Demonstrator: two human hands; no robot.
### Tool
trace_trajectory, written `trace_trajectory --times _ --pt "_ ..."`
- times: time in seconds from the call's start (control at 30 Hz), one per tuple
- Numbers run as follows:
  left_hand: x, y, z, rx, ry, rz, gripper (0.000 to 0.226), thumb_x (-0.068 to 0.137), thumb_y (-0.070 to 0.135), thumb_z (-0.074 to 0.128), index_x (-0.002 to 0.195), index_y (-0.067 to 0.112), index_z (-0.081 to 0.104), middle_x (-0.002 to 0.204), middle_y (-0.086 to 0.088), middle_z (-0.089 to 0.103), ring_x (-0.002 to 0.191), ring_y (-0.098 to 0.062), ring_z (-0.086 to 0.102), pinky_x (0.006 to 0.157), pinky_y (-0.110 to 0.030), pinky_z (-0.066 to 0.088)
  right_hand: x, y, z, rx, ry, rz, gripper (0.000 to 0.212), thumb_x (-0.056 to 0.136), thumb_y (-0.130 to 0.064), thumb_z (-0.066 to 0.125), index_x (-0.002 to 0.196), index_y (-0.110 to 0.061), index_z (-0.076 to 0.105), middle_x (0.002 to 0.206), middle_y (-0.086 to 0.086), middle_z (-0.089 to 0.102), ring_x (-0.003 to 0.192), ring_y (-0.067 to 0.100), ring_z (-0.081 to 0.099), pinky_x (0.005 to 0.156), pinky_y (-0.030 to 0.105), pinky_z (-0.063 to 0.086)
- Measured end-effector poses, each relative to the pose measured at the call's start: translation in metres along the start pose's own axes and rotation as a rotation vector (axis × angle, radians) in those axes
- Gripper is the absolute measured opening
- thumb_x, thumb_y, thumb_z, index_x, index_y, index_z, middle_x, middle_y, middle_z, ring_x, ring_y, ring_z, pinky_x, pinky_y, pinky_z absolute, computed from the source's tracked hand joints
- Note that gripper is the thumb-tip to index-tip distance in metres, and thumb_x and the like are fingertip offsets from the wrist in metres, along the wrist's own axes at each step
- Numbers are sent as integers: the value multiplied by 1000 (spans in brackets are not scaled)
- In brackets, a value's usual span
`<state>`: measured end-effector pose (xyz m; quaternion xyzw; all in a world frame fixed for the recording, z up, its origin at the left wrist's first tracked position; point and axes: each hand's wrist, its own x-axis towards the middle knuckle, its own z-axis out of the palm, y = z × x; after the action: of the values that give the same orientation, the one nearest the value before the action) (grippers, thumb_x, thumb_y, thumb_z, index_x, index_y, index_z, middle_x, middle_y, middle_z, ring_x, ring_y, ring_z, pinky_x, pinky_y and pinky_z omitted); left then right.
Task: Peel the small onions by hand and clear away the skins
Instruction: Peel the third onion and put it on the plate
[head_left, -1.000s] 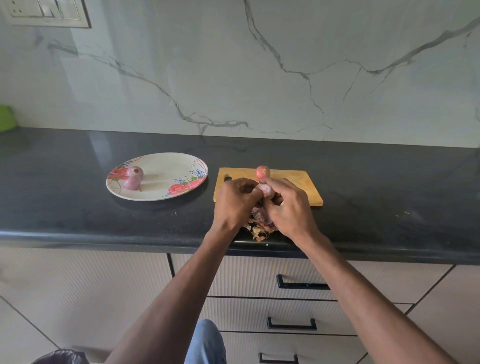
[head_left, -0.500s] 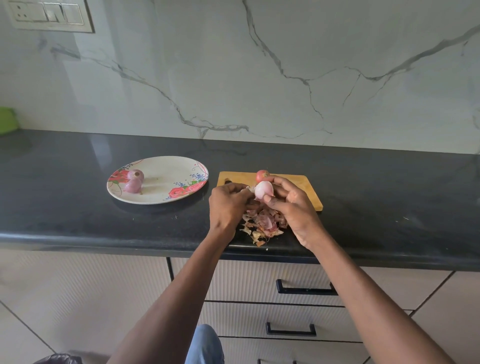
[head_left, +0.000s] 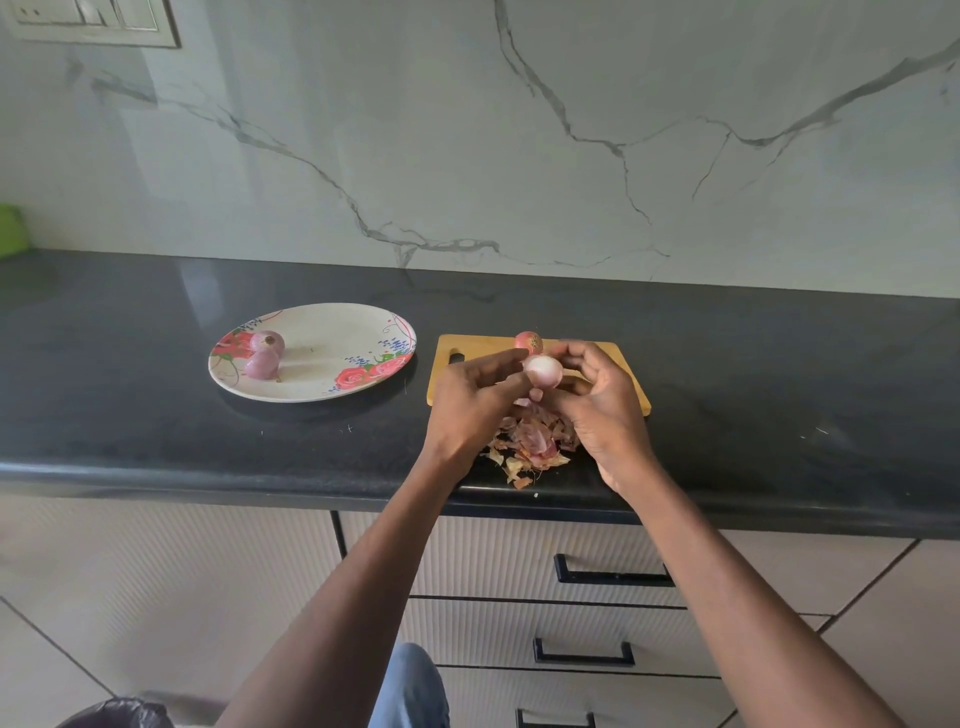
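We hold the peeled onion (head_left: 543, 371) up between both hands, above the near edge of the cutting board (head_left: 618, 358). Our right hand (head_left: 597, 410) curls round it from the right and below, fingers pinching it; our left hand (head_left: 470, 405) pinches at its left side, thumb and forefinger on the surface, though we cannot tell if a strip of skin is caught there.

We judge the onion light, firm and slick now it is bare, so we would grip across its belly and pull skin from the ends. Its long axis seems to run roughly up and down; the ends are partly hidden.

Below lies the pile of skins (head_left: 532, 441) on the worktop (head_left: 779, 395). An unpeeled onion (head_left: 529, 342) sits on the board just behind, and two peeled onions (head_left: 264, 353) rest on the plate (head_left: 332, 384) to the left.
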<state>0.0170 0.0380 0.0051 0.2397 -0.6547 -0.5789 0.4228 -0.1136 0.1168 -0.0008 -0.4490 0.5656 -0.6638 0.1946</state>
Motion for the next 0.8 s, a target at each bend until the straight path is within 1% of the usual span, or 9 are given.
trace_trajectory --times 0.07,0.13,0.23,0.3,0.43,0.57,0.67,0.73,0.8 --pt "0 0 0 -5 -10 13 31 90 11 74 121 8 73 101 -5 78 94 -22 76 83 -44 62 -2 -2 1 -24 -17 -17 44 80 -4 82 120 -18 71 118 -4 73 110 13 69 93 41 59" --pt "-1 0 -1 21 5 45 27 90 5 71 117 7 74 98 -5 79 92 -23 76 82 -42 62 -2 -2 1 -62 -8 -18 45 81 -6 82 124 -15 72 119 -3 74 108 11 70 92 40 59" --pt "-3 0 0 109 33 101 25 89 0 66 110 8 77 91 -1 79 86 -16 76 77 -32 61 0 1 2 -170 8 -76 43 82 -11 82 124 -15 72 120 -1 73 109 12 69 93 42 59" --pt "-4 2 1 196 45 146 23 88 3 68 108 9 78 91 3 78 83 -8 75 74 -23 59 -1 4 3 -263 17 -154 39 84 -14 81 122 -15 73 121 -1 72 111 14 68 95 43 57" --pt "-6 3 2 263 47 202 17 90 15 73 105 11 79 91 4 78 82 -2 73 73 -18 57 -2 4 5 -356 34 -224 36 85 -16 80 121 -15 74 117 -1 73 109 13 69 93 41 58" --pt "-6 4 0 260 66 186 15 89 12 74 103 7 79 84 5 76 76 -4 73 72 -23 60 -3 1 5 -315 9 -167 40 84 -11 80 123 -13 72 114 0 75 102 9 71 89 37 60" --pt "-6 6 -3 179 41 153 13 90 4 72 99 10 78 78 10 75 73 -7 73 70 -20 58 -4 -1 4 -225 -7 -105 41 84 -8 80 123 -12 71 117 0 74 104 7 70 92 36 59" --pt "-5 5 -5 69 17 105 13 90 1 70 99 9 76 80 2 77 74 -14 74 69 -24 59 -4 -3 3 -147 -25 -60 39 84 -4 78 120 -15 68 118 -1 74 109 10 69 95 40 58" --pt "-3 5 -5 14 -1 70 18 91 0 68 108 2 75 90 -6 78 81 -22 76 71 -27 60 -4 -4 1 -86 -50 -16 38 86 0 75 119 -15 65 116 0 74 109 12 69 96 42 57"
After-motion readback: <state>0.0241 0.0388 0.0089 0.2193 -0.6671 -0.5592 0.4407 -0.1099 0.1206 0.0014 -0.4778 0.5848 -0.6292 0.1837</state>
